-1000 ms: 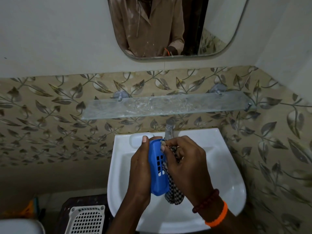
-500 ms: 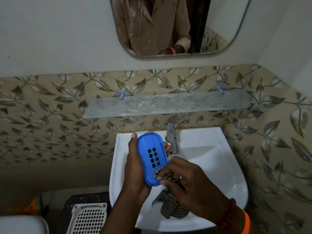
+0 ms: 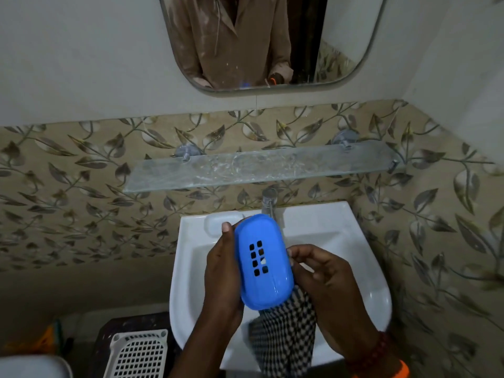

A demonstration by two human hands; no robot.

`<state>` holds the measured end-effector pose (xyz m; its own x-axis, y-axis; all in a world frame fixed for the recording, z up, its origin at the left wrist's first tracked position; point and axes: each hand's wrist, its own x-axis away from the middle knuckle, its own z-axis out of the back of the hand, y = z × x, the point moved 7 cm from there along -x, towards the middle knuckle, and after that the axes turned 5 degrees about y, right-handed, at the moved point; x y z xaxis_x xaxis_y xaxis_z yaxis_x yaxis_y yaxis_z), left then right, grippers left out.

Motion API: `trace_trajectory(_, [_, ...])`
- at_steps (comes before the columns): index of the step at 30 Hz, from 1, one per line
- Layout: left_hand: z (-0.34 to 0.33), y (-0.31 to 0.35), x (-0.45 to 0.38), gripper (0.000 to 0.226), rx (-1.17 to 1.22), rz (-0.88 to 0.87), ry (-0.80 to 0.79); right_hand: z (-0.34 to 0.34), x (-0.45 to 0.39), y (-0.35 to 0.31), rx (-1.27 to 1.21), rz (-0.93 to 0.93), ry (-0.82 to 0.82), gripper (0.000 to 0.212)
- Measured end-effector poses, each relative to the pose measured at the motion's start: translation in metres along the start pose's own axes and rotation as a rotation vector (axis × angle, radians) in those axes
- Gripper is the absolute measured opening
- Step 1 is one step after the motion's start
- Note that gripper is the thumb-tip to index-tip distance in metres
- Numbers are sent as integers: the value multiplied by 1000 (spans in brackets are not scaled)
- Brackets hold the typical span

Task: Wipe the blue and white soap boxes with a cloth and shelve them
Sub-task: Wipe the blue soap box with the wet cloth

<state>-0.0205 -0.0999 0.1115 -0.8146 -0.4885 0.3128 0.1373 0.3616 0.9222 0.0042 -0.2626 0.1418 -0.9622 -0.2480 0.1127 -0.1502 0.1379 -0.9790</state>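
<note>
Blue plastic filled the middle of the view: the blue soap box (image 3: 262, 261) was held above the white sink (image 3: 362, 271), its slotted face turned up toward the camera. The left hand (image 3: 221, 274) gripped it along the side away from the tap (image 3: 270, 204), thumb curled onto the near rim. The right hand (image 3: 324, 285) was on the other side, fingers curled around a checked cloth (image 3: 283, 334) that hung down over the sink's front edge, with the fingertips touching the box's edge. Whether the cloth itself met the box there could not be told, since the box hid that spot.

Judged from this, the task was in its early part, with the blue box in hand and being wiped or turned for wiping. The glass shelf (image 3: 259, 169) on the wall above the sink held nothing, so no box had been shelved. No white soap box could be made out; a white slotted basket (image 3: 136, 353) sat below the sink's left side, but it did not look like one. Left to do, it seemed, were finishing the blue box, setting it on the shelf, then finding, wiping and shelving the white one.
</note>
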Motion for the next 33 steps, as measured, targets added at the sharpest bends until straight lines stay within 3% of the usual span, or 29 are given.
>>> trace_trajectory(2, [-8,2,7,54,-44,-58,-16,-2,2,-6,-39,18,-4,11])
trace_trajectory(5, [-21,-9,15,60,-8,115,-150,-12,6,-12,43,106,-13,15])
trace_trajectory(7, [-28,-14,21,76,203,341,-296,-12,7,-18,293,234,76,8])
trace_trajectory(10, [-32,-7,25,85,344,407,-463,-15,8,-30,631,465,149,5])
trace_trajectory(14, [-27,-13,21,66,417,444,-464,-8,4,-39,602,513,216,9])
trace_trajectory(16, [-20,-14,18,74,511,488,-443,6,-1,-36,492,428,273,12])
trace_trajectory(19, [-21,0,23,82,620,445,-549,27,-1,-35,277,273,306,20])
trace_trajectory(22, [-25,3,24,70,660,398,-589,24,9,-59,299,410,226,24])
trace_trajectory(27, [-38,-1,26,60,596,385,-593,-24,13,-83,794,717,105,14])
trace_trajectory(30, [-41,-2,26,65,555,359,-596,-44,7,-67,935,742,62,16])
trace_trajectory(33, [-35,-6,22,54,520,301,-553,-50,4,-57,963,715,80,20])
